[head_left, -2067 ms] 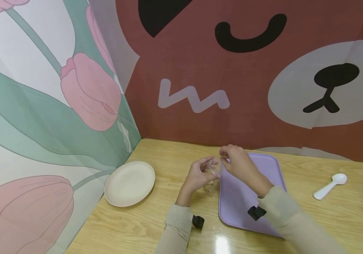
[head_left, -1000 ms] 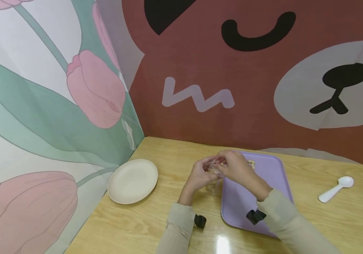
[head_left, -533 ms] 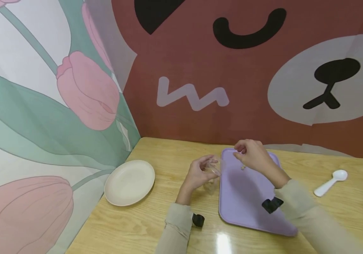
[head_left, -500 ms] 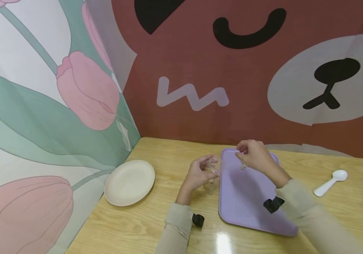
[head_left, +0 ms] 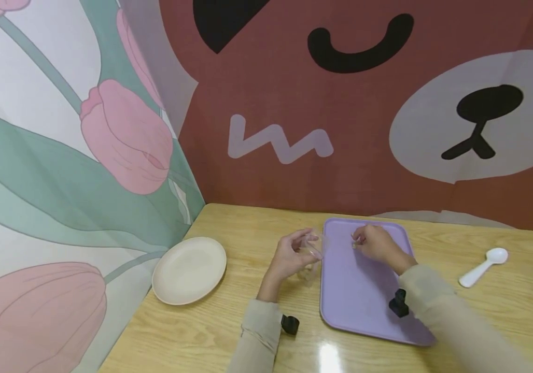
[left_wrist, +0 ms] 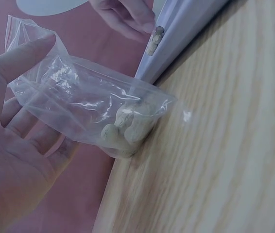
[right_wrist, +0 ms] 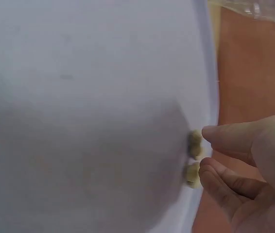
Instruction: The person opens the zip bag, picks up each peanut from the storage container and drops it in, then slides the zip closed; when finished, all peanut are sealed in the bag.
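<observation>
Unshelled peanuts, two by the look of the right wrist view, lie on the far part of the rectangular lilac tray. Your right hand is low over that part of the tray, its fingertips at the peanuts. About a second ago those fingers were at the mouth of the bag; half a second ago they hung higher over the tray, and now they are down at its surface. Your right thumb and forefinger stand slightly parted, with nothing clearly between them; whether they touch a peanut, you cannot tell from here.

Just left of the tray, your left hand grips the upper part of a clear resealable plastic bag between thumb and fingers, in the same place as before. Several more peanuts sit bunched in the bag's bottom, beside the tray's edge.

The change suggests that you are at the setting-down end of a trip from bag to tray; with peanuts left in the bag, the transfer looks only partly done.

Farther out, a round cream plate lies well left of the tray, and a white spoon lies to its right, all on a wood-grain table.
</observation>
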Demonstrator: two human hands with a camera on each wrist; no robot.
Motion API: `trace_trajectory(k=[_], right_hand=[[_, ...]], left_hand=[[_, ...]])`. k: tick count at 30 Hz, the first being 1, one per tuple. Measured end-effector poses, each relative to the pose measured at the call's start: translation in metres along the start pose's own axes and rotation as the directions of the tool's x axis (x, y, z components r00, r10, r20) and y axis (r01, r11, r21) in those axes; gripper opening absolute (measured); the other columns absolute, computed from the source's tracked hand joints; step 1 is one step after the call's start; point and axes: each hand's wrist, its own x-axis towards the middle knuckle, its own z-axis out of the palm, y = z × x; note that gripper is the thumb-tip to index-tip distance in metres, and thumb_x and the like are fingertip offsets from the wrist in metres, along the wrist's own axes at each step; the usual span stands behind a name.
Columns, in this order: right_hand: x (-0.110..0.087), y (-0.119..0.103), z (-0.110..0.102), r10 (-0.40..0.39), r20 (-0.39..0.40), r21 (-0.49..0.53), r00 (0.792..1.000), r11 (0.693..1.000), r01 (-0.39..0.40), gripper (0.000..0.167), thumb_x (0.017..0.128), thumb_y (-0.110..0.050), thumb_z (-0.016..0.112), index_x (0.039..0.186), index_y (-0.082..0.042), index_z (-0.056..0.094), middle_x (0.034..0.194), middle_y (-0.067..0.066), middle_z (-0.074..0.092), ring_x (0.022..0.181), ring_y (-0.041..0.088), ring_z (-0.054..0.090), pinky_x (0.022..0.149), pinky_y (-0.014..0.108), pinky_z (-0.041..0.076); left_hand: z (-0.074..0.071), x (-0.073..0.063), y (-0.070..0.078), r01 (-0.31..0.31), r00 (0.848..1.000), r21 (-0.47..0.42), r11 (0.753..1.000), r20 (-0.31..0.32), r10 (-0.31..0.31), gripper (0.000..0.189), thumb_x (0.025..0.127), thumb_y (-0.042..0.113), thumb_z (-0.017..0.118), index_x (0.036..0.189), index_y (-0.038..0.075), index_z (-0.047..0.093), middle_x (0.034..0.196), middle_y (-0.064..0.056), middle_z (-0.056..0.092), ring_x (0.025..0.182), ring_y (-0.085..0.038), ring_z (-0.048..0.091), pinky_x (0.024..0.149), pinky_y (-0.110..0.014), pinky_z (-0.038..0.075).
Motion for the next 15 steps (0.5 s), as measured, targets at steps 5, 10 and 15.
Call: trace_trajectory(k=[5,10,15], right_hand=[[0.002,0.003,0.013,0.0,0.017,-0.027,1.0,1.0,0.001,0.007,0.076,0.001,0.075,0.083,0.001,0.074,0.08,0.007,0.069,0.072,0.021,0.061,0.068,0.044,0.051],[0.003,0.0,0.016,-0.022,-0.008,-0.031,1.0,0.999,0.022,0.007,0.075,0.004,0.075,0.081,0.001,0.074,0.082,0.01,0.07,0.075,0.026,0.064,0.07,0.046,0.052],[0.002,-0.001,0.016,0.002,-0.001,-0.022,1.0,1.0,-0.002,0.008,0.077,0.006,0.073,0.084,0.002,0.075,0.088,0.014,0.072,0.082,0.032,0.067,0.074,0.049,0.053]], left_hand=[[-0.002,-0.001,-0.001,-0.004,1.0,0.009,1.0,0.012,0.004,0.062,0.081,-0.005,0.076,0.137,-0.012,0.05,0.122,-0.028,0.064,0.112,-0.046,0.058,0.097,-0.059,0.042],[-0.003,-0.001,-0.003,-0.003,1.0,0.021,1.0,0.002,0.003,0.062,0.081,-0.002,0.077,0.137,-0.011,0.051,0.12,-0.024,0.066,0.112,-0.042,0.059,0.099,-0.058,0.042],[-0.003,0.0,-0.003,0.007,1.0,0.011,1.0,0.006,-0.007,0.062,0.081,-0.004,0.076,0.138,-0.009,0.051,0.121,-0.025,0.065,0.114,-0.044,0.058,0.1,-0.06,0.04]])
